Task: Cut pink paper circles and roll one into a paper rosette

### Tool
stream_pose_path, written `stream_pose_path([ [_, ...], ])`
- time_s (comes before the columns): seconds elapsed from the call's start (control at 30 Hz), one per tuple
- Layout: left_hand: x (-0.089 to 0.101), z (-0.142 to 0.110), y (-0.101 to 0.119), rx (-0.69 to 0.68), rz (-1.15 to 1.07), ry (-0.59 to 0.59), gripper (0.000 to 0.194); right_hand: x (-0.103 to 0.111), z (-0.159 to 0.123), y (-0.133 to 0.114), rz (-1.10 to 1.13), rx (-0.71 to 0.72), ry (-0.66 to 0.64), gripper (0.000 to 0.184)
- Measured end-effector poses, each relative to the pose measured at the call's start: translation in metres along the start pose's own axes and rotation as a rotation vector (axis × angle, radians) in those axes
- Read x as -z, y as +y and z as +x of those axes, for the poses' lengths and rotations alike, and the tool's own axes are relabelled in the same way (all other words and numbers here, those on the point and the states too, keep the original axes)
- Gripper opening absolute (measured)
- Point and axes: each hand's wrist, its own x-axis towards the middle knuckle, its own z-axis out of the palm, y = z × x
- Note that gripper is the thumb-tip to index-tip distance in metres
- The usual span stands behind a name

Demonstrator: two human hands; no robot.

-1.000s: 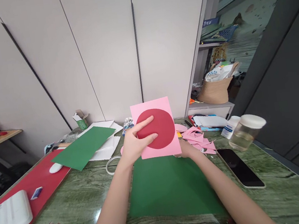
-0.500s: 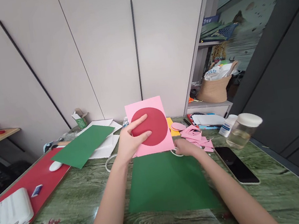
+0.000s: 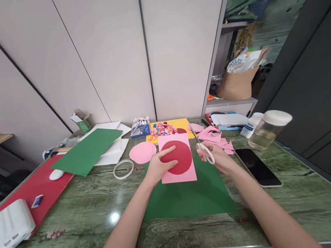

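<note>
My left hand [image 3: 157, 168] pinches a pink paper rectangle [image 3: 179, 178] with a red paper circle [image 3: 183, 154] lying on it; thumb and forefinger press on the red face. In my right hand [image 3: 220, 158] is a pair of scissors [image 3: 210, 158] with white handles, its blades pointing up and away, just right of the pink paper. A green paper sheet [image 3: 190, 203] lies flat on the table beneath both hands. Left of the pink rectangle rest pink paper circles [image 3: 141, 153], near a white ring [image 3: 123, 169].
Pink paper scraps [image 3: 213, 135] and a phone [image 3: 257, 167] lie to the right, with a lidded jar [image 3: 268, 131] behind. Colourful small pieces [image 3: 163, 129] sit on yellow paper [image 3: 180, 122] at the back. On the left are another green sheet [image 3: 90, 151] and a white power bank [image 3: 12, 227].
My right hand has lifted the scissors from the table beside the scraps. My left hand has lowered the pink paper and red circle, moving right. The view has tilted down.
</note>
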Motion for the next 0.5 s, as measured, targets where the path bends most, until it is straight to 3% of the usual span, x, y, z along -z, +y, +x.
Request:
stream_pose_path([
  [0.1, -0.006, -0.004, -0.002, -0.011, 0.036, -0.013, 0.053, -0.010, -0.002, 0.005, 0.096, -0.026, 0.049, 0.029],
  [0.23, -0.011, -0.009, 0.002, -0.043, 0.068, -0.002, 0.051, -0.016, -0.007, 0.006, 0.161, -0.039, 0.014, 0.028],
  [0.5, -0.019, -0.011, 0.000, -0.112, 0.140, 0.062, 0.040, -0.017, -0.009, 0.008, 0.168, 0.087, 0.115, 0.036],
])
